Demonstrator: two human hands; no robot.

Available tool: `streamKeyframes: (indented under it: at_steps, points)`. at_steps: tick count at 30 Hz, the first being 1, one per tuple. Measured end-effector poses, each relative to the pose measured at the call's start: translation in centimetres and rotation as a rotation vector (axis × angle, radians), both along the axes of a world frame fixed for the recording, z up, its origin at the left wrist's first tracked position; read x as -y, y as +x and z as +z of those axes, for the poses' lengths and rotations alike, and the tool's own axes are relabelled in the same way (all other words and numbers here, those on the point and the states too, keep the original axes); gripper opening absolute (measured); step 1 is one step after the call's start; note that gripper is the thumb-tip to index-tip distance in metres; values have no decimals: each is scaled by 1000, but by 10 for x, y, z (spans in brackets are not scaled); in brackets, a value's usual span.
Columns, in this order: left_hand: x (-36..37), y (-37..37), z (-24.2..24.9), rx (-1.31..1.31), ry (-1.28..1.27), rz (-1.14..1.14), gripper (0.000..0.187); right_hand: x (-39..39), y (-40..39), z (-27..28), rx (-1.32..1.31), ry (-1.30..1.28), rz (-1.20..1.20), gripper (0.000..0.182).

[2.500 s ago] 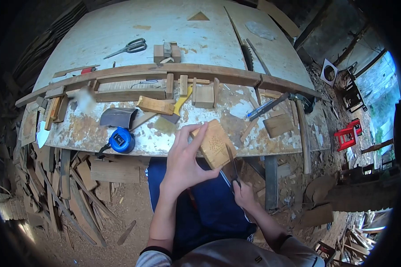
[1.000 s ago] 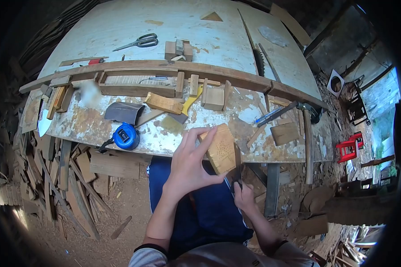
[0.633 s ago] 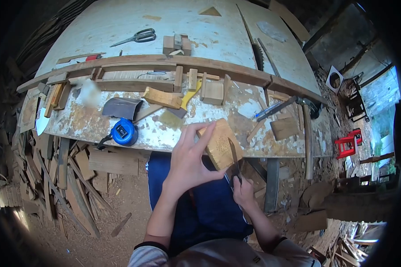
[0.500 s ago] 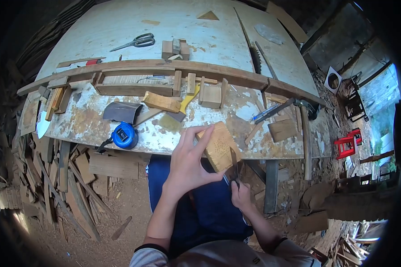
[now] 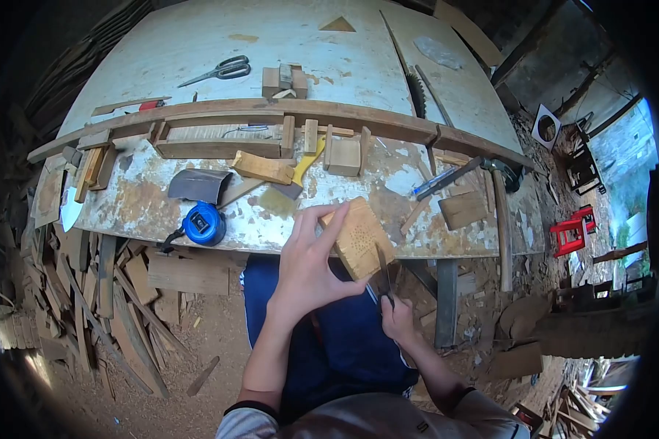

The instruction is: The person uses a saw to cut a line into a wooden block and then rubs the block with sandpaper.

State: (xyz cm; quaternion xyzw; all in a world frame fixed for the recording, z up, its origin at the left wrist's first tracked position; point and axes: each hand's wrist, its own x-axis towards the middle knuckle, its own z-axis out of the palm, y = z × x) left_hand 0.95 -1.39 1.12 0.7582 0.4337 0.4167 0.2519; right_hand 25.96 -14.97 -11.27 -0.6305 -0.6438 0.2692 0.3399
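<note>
My left hand (image 5: 307,260) grips a yellowish wooden block (image 5: 360,238) by its edges, thumb at the lower corner and fingers along the upper left. Small dark dots cover part of the block's upper face. Below and right of it, my right hand (image 5: 397,318) is closed around the dark handle of a thin knife (image 5: 384,265). Its narrow blade points up and lies against the block's right part; exact contact of the edge is hard to make out. The block is held tilted over my lap, at the front edge of the workbench (image 5: 271,227).
On the bench lie a blue tape measure (image 5: 203,224), curved sandpaper (image 5: 199,185), a yellow-handled brush (image 5: 300,175), a hammer (image 5: 501,219), scissors (image 5: 223,69) and a saw blade (image 5: 417,95). A long wooden bar (image 5: 359,115) crosses it. Scrap wood (image 5: 124,314) is piled at lower left.
The bench and its items have shifted slightly left in view, as the camera moved a little. Both hands keep their hold, and the knife stays against the block.
</note>
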Motion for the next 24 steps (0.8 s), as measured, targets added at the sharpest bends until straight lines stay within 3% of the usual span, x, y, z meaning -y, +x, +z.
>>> streamKeyframes:
  at_steps: [1,4,9,12,15,18,24]
  points:
    - [0,0,0,-4,17,-1,113,5,5,-10,0,-7,-7,21]
    - [4,2,-4,-7,12,4,114,-10,-17,37,22,8,-7,23]
    - [0,0,0,-10,9,-3,115,6,3,-6,-1,-18,-23,21]
    - [-2,0,-2,-22,42,-5,116,-5,-11,31,44,24,10,19]
    - [0,0,1,-24,-7,-19,117,-9,-8,28,-7,-32,-7,19]
    - [0,-1,1,1,-17,-12,115,5,2,-11,26,18,-13,20]
    - [-4,-4,1,9,-2,-10,112,9,-2,4,24,-69,-21,20]
